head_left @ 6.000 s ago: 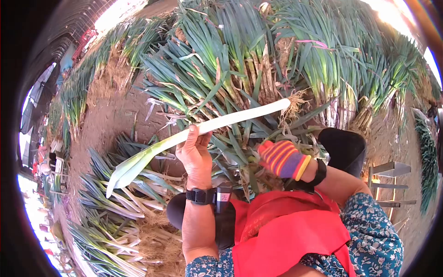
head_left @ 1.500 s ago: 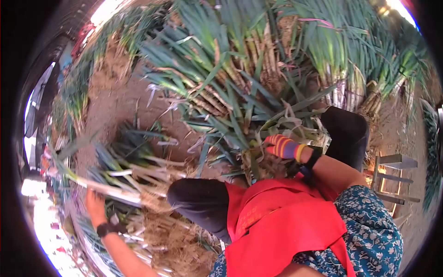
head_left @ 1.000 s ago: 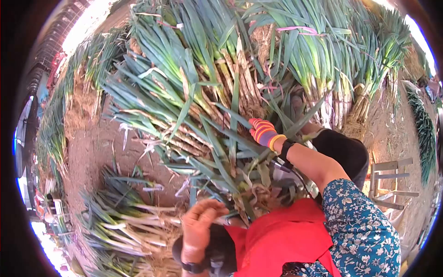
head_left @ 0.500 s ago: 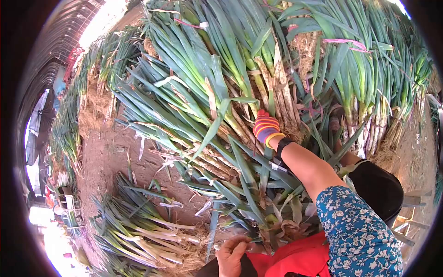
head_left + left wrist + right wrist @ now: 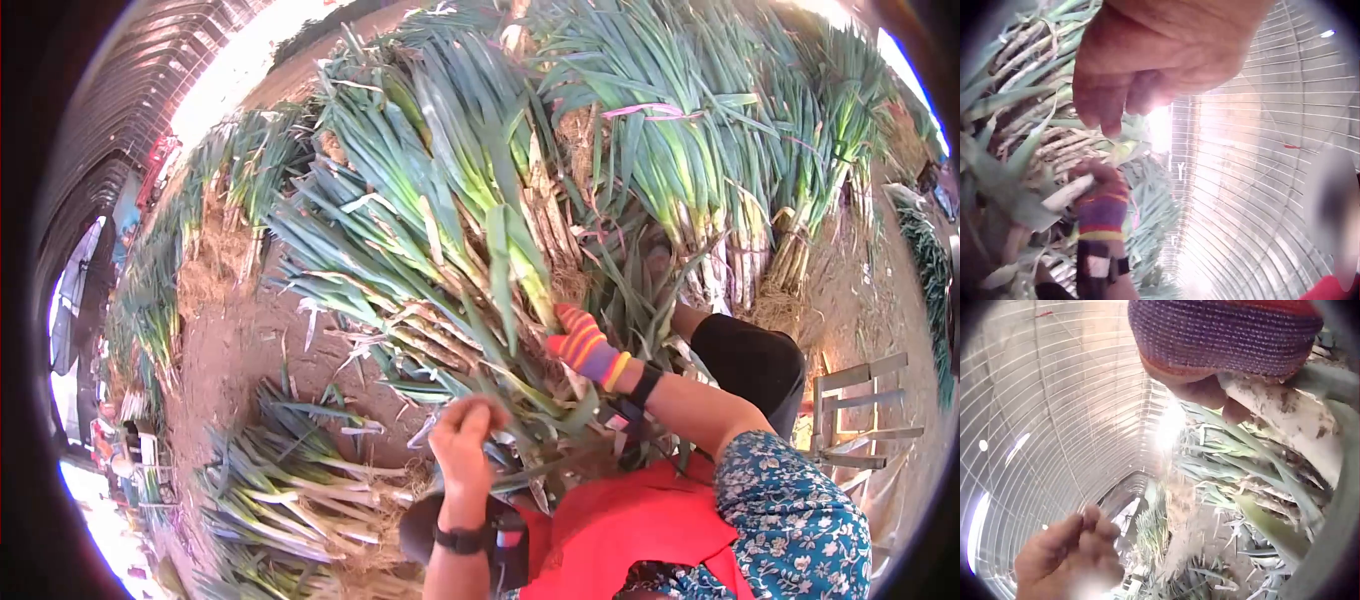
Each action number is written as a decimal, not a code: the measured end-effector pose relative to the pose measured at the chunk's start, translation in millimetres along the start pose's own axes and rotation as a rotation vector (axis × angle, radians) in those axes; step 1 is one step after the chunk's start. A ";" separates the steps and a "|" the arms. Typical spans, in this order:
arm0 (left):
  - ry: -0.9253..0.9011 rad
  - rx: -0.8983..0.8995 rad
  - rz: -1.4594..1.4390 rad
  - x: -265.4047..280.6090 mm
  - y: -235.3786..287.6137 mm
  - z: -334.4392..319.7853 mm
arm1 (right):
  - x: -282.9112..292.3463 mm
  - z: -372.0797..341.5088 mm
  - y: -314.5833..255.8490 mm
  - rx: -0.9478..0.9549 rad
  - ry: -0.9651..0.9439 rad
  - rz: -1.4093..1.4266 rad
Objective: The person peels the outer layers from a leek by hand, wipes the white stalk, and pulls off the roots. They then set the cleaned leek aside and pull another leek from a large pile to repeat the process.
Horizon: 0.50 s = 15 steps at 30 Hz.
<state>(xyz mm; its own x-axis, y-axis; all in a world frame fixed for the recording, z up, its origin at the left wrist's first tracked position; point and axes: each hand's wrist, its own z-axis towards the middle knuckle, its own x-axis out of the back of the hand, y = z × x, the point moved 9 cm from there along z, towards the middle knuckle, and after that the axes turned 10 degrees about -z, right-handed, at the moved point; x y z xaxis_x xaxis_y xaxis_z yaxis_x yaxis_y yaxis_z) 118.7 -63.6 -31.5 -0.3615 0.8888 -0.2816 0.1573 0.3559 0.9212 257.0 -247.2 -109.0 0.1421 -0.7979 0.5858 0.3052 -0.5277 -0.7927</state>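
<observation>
The right hand [image 5: 590, 347], in a striped glove with bare fingertips, grips a leek [image 5: 526, 268] near the front of the large heap [image 5: 390, 240]. Its pale, dirt-spotted stalk [image 5: 1291, 412] crosses below the glove [image 5: 1225, 344] in the right wrist view. Bare and empty, the left hand [image 5: 463, 445] hovers left of the red apron, its fingers loosely bent. In the left wrist view that hand [image 5: 1160, 56] is above the gloved one [image 5: 1102, 203], not touching the leek. The leek's root end is hidden in the head view.
At lower left, leeks with white stalks [image 5: 310, 500] lie in a pile on the dirt floor [image 5: 235, 350]. Tied bundles [image 5: 680, 170] stand at the back right. A small metal stool or rack [image 5: 862, 400] is at right. The person's dark-trousered knees flank the apron [image 5: 640, 520].
Earlier the left hand held a white-stalked leek and carried it to the left pile; now it is empty, back near the apron. The right hand has reached into the heap and taken hold of another leek.
</observation>
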 end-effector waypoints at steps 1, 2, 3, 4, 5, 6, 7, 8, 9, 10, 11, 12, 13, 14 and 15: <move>0.011 -0.102 -0.016 2.1 17.9 4.0 | 9.1 -16.9 -10.5 -0.124 -0.078 0.133; 0.021 -0.213 -0.034 3.4 36.0 10.5 | 18.4 -35.8 -21.4 -0.255 -0.139 0.252; 0.030 -0.244 -0.039 2.0 49.7 17.4 | 23.8 -39.2 -30.9 -0.076 -0.021 0.138; 0.049 -0.313 -0.060 2.6 66.3 21.6 | 26.5 -54.6 -33.9 0.090 0.102 0.030; 0.067 -0.383 -0.082 5.0 79.2 22.7 | 22.9 -74.8 -23.9 0.114 0.084 0.086; 0.061 -0.348 -0.156 5.4 78.0 25.2 | 21.6 -87.1 -20.3 0.135 0.069 0.140; 0.022 -0.338 -0.205 -1.7 81.9 24.0 | 37.2 -93.9 -52.3 0.073 -0.016 0.204; -0.009 -0.330 -0.254 -7.4 84.7 21.0 | 33.1 -99.7 -53.7 0.098 -0.020 0.208; -0.072 -0.324 -0.287 -14.1 88.9 15.1 | 23.4 -115.4 -50.6 0.153 -0.044 0.168; -0.128 -0.314 -0.321 -18.6 90.1 8.0 | 16.4 -123.0 -61.3 0.205 -0.076 0.127; -0.172 -0.341 -0.395 -18.7 91.9 4.5 | 10.2 -126.9 -67.0 0.220 -0.099 0.133; -0.043 -0.253 -0.402 -2.5 78.9 6.1 | 1.1 -131.5 -81.7 0.160 -0.286 0.159; -0.011 -0.231 -0.427 7.5 78.9 2.5 | -8.6 -136.9 -92.9 0.093 -0.470 0.179; 0.017 -0.205 -0.451 15.5 79.5 -1.3 | -7.8 -132.1 -105.4 0.094 -0.489 0.178; 0.013 -0.271 -0.467 20.5 88.8 -5.9 | 5.6 -118.5 -127.5 0.205 -0.352 0.172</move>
<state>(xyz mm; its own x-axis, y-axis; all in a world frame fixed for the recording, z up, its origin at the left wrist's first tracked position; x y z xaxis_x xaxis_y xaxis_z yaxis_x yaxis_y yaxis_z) 119.9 -15.5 46.1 -0.3477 0.6496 -0.6762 -0.2651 0.6236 0.7354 107.3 -219.0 -24.6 0.5084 -0.7026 0.4979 0.4247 -0.2984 -0.8547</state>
